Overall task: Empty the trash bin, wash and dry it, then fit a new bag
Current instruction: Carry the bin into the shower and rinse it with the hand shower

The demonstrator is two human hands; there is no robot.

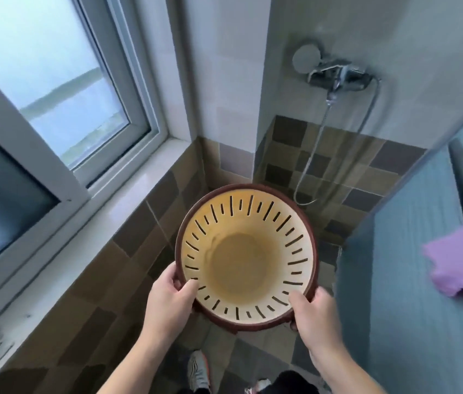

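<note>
Head view: left hand (167, 302) and right hand (314, 314) each grip the trash bin (246, 257) rim.

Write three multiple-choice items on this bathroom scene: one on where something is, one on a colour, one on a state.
1. Where is the purple cloth?
A. on the window sill
B. at the right, beside the blue wall
C. inside the bin

2. What colour is the rim of the bin?
A. dark red-brown
B. green
C. white

3. How is the bin held?
A. by the left hand only
C. by the right hand only
B. by both hands

Answers: 1 B, the cloth hangs at the right edge. 2 A, a dark rim rings the yellow inside. 3 B, each hand grips its side of the rim.
</note>
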